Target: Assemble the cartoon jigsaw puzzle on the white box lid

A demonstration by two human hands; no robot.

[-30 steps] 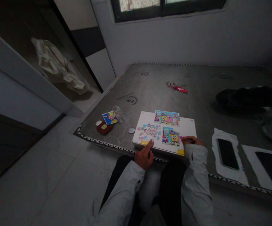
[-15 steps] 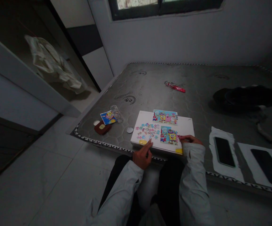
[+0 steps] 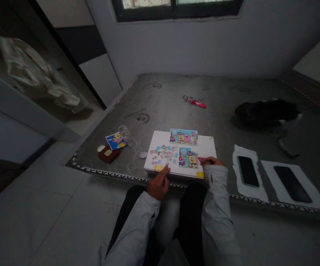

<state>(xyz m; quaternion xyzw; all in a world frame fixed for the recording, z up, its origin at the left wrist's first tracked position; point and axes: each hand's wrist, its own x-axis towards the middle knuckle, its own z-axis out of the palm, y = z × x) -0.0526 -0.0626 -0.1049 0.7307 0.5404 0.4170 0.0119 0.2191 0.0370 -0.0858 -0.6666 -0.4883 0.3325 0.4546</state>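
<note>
A white box (image 3: pixel 208 147) lies flat on the mattress before me. On its left half is a pile of loose jigsaw pieces (image 3: pixel 162 153). Right of the pile lies a partly joined puzzle (image 3: pixel 186 158) showing cartoon characters, and a matching picture card (image 3: pixel 183 136) rests at the box's far edge. My left hand (image 3: pixel 158 184) is at the near edge, its index finger stretched toward the loose pieces, other fingers bent, nothing visibly held. My right hand (image 3: pixel 212 162) has its fingers pinched at the joined puzzle's right side, on a small pinkish puzzle piece mostly hidden by the fingertips.
Left of the box are a round lid (image 3: pixel 143 154), a brown case (image 3: pixel 108 154), a cartoon card (image 3: pixel 116 141) and a clear plastic container (image 3: pixel 126 133). A red packet (image 3: pixel 195 102) lies behind. Two phones (image 3: pixel 248 171) on white sheets and a dark bag (image 3: pixel 267 112) are to the right.
The whole view has shifted, so the scene sits farther left in the picture. Both hands keep nearly the same places over the box.
</note>
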